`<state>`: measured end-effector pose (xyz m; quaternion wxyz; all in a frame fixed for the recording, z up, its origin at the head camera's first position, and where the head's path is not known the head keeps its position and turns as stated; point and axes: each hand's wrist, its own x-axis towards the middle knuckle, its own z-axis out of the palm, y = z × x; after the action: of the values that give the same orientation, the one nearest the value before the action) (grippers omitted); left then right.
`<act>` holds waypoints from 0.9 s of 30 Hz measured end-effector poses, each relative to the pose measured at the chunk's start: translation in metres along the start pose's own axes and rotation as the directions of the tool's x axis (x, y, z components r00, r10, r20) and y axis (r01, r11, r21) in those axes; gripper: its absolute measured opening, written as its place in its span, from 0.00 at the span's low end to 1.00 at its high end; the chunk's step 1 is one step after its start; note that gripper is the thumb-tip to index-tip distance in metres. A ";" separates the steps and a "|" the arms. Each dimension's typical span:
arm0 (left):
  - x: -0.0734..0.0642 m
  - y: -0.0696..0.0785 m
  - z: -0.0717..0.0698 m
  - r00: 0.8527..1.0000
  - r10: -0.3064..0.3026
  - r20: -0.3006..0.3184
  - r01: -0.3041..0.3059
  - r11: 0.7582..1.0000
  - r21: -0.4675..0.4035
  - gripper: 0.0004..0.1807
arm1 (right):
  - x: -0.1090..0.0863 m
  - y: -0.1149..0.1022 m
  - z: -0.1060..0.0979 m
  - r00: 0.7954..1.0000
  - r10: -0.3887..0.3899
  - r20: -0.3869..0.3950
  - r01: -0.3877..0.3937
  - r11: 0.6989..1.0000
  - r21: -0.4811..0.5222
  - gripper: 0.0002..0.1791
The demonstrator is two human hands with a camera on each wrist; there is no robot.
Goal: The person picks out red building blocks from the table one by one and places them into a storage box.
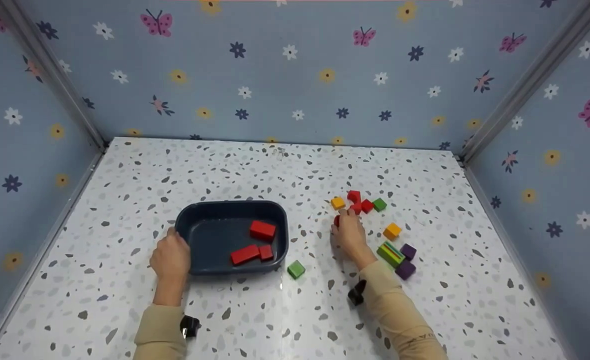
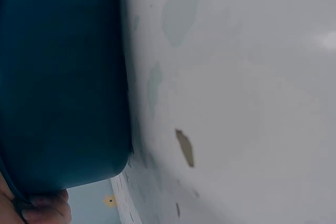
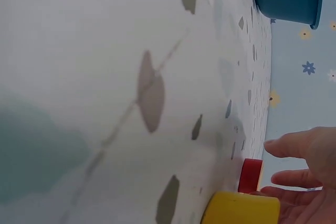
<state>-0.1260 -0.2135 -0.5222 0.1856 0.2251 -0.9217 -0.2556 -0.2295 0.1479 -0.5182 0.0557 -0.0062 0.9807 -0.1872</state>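
Observation:
My left hand [image 1: 171, 254] grips the left rim of a dark blue tray [image 1: 181, 220]; in the left wrist view its fingers [image 2: 50, 211] curl over the rim. Several red blocks [image 1: 263, 230] lie inside the tray, toward its right side. On the right, my right hand [image 1: 350, 233] reaches low among loose blocks, beside a red block [image 1: 337, 220] that it partly covers. The right wrist view has the thumb [image 3: 289, 145] apart from the fingers, a red block [image 3: 251, 176] in front of them and a yellow block [image 3: 239, 209] nearer the camera.
Beyond the right hand sit an orange block [image 1: 338, 202], more red blocks [image 1: 354, 196] and a green block [image 1: 379, 204]. To its right are another orange block [image 1: 392, 231], a striped green block [image 1: 391, 254] and purple blocks [image 1: 405, 269]. A green block [image 1: 296, 269] lies near the tray. Patterned walls [image 1: 295, 75] enclose the table.

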 end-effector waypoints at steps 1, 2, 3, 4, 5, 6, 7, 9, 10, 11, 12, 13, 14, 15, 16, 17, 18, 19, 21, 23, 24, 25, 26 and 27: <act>0.000 0.000 0.000 1.000 0.001 -0.002 -0.001 1.000 0.001 0.14 | 0.001 0.000 0.000 1.000 0.007 0.011 -0.007 1.000 0.004 0.27; 0.000 0.000 0.000 1.000 0.002 -0.004 -0.002 1.000 0.002 0.14 | 0.001 0.000 0.000 1.000 0.013 0.022 -0.013 1.000 0.007 0.27; 0.000 0.000 0.000 1.000 0.002 -0.005 -0.002 1.000 0.004 0.14 | 0.002 0.000 0.000 0.999 0.019 0.033 -0.020 1.000 0.010 0.27; 0.000 0.000 0.000 1.000 0.003 -0.004 -0.003 1.000 0.004 0.14 | 0.003 -0.001 0.000 0.999 0.021 0.042 -0.021 1.000 0.013 0.27; 0.000 0.000 0.000 1.000 0.003 -0.004 -0.003 1.000 0.005 0.13 | 0.003 0.000 0.000 0.999 0.022 0.048 -0.022 1.000 0.012 0.27; 0.000 0.000 0.000 1.000 0.003 -0.003 -0.003 1.000 0.005 0.14 | 0.004 0.000 0.000 0.998 0.021 0.051 -0.021 1.000 0.008 0.27; 0.000 0.000 0.000 1.000 0.001 -0.001 -0.001 1.000 0.005 0.14 | 0.005 0.000 0.000 0.998 0.019 0.053 -0.020 1.000 0.006 0.27; 0.000 0.000 0.001 1.000 -0.002 0.003 0.002 1.000 0.006 0.14 | 0.006 0.000 0.000 0.998 0.020 0.058 -0.020 1.000 0.006 0.27; 0.000 0.000 0.001 1.000 -0.004 0.003 0.004 1.000 0.006 0.14 | 0.006 0.000 0.001 0.998 0.020 0.062 -0.021 1.000 0.007 0.26; 0.000 0.000 0.001 1.000 -0.006 0.003 0.006 1.000 0.006 0.14 | 0.007 0.001 0.001 0.998 0.022 0.065 -0.023 1.000 0.009 0.26; 0.000 0.000 0.001 1.000 -0.007 0.003 0.007 1.000 0.006 0.14 | 0.007 0.001 0.001 0.997 0.022 0.069 -0.023 1.000 0.013 0.26; 0.000 -0.001 0.001 1.000 -0.008 0.002 0.008 1.000 0.006 0.14 | 0.007 0.001 0.001 0.997 0.022 0.071 -0.023 1.000 0.016 0.25; 0.000 -0.001 0.001 1.000 -0.007 0.000 0.007 1.000 0.006 0.13 | 0.007 0.002 0.002 0.997 0.022 0.071 -0.023 1.000 0.017 0.25; 0.000 -0.001 0.001 1.000 -0.006 -0.001 0.006 1.000 0.006 0.13 | 0.007 0.002 0.002 0.998 0.017 0.067 -0.018 1.000 0.015 0.24; 0.000 -0.001 0.001 1.000 -0.003 -0.002 0.003 1.000 0.005 0.13 | 0.008 0.002 0.002 0.998 0.013 0.062 -0.014 1.000 0.012 0.23; 0.000 -0.001 0.001 1.000 -0.001 -0.003 0.001 1.000 0.004 0.13 | 0.008 0.003 0.003 0.998 0.011 0.056 -0.012 1.000 0.012 0.21; 0.000 -0.001 0.001 1.000 0.001 -0.004 -0.001 1.000 0.003 0.13 | 0.008 0.003 0.003 0.999 0.010 0.051 -0.010 1.000 0.012 0.20; 0.000 -0.001 0.001 1.000 0.003 -0.006 -0.003 1.000 0.003 0.13 | 0.008 0.003 0.004 0.999 0.010 0.047 -0.011 1.000 0.013 0.20; 0.000 -0.001 0.001 1.000 0.002 -0.005 -0.002 1.000 0.001 0.13 | 0.009 0.004 0.004 0.999 0.016 0.044 -0.017 1.000 0.017 0.18; 0.000 -0.001 0.001 1.000 0.002 -0.006 -0.002 1.000 0.000 0.13 | 0.010 0.004 0.005 0.999 0.026 0.046 -0.027 0.999 0.026 0.18; 0.000 -0.001 0.001 1.000 0.005 -0.006 -0.005 1.000 0.000 0.13 | 0.011 0.004 0.005 0.999 0.025 0.043 -0.026 0.999 0.019 0.17; 0.000 -0.001 0.001 1.000 0.008 -0.005 -0.008 1.000 -0.001 0.13 | 0.011 0.004 0.005 0.999 0.024 0.041 -0.025 1.000 0.013 0.17; 0.000 -0.001 0.001 1.000 0.011 -0.004 -0.011 1.000 -0.001 0.13 | 0.012 0.004 0.006 0.999 0.025 0.037 -0.025 1.000 0.007 0.17; 0.000 -0.001 0.000 1.000 0.014 -0.003 -0.014 1.000 0.000 0.13 | 0.012 0.004 0.006 0.999 0.024 0.034 -0.024 1.000 0.001 0.17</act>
<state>-0.1264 -0.2139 -0.5228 0.1888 0.2192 -0.9229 -0.2540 -0.2407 0.1494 -0.5264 0.0748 0.0023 0.9795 -0.1871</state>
